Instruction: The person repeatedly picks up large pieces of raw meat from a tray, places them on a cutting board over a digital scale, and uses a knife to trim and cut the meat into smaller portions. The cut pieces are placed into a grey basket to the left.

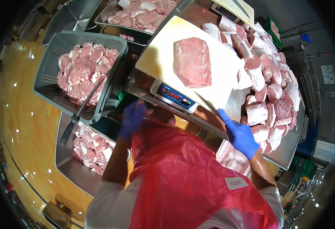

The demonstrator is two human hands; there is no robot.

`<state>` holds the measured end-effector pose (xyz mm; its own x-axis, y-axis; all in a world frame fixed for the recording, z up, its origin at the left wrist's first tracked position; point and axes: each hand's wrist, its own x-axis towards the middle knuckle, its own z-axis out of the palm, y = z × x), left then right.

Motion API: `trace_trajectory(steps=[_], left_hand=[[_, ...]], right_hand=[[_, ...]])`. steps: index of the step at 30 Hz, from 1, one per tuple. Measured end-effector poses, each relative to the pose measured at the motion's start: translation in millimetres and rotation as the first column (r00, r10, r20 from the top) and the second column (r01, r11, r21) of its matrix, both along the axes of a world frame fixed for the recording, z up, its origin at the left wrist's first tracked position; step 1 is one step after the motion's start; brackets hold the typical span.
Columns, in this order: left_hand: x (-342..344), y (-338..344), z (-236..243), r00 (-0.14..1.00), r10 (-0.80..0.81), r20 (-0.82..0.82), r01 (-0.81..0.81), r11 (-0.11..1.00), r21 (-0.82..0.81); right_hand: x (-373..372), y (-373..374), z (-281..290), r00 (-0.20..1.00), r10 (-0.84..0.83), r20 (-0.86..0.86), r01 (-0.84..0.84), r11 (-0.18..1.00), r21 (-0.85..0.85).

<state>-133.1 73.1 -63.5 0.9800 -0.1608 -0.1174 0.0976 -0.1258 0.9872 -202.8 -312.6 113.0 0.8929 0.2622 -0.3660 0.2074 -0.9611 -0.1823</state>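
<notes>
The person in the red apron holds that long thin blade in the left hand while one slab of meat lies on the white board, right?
No: the head view shows the long thin blade in the right hand, not the left hand. The slab of meat does lie on the white board.

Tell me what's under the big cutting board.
A scale with a lit display pokes out beneath the near edge of the white cutting board. The board covers everything farther in.

translucent red apron with white label, pale sleeves, blue gloves
</notes>
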Motion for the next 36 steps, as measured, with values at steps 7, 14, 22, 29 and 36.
trace_trajectory(steps=[7, 14, 22, 29, 36], left_hand=[[-51, 145, 21, 0.825, -0.123, -0.551, 0.565, 0.167, 0.808], [92, -71, 69, 0.639, -0.202, 0.742, -0.171, 0.903, 0.393], [214, -142, 50, 0.821, -0.38, 0.426, 0.32, 0.925, 0.207], [157, -107, 41, 0.672, -0.038, 0.74, -0.21, 0.948, 0.239], [104, -118, 75, 0.977, 0.198, 0.084, -0.187, 0.975, -0.118]], right_hand=[[60, -12, -51, 0.779, -0.606, -0.159, 0.449, 0.363, 0.816], [170, 13, -83, 0.821, -0.396, -0.412, 0.383, -0.155, 0.911], [136, 81, -82, 0.804, -0.442, -0.398, 0.404, -0.084, 0.911], [78, 87, -75, 0.818, -0.542, 0.19, 0.264, 0.648, 0.714], [98, 133, -79, 0.884, -0.357, 0.303, 0.155, 0.834, 0.53]])
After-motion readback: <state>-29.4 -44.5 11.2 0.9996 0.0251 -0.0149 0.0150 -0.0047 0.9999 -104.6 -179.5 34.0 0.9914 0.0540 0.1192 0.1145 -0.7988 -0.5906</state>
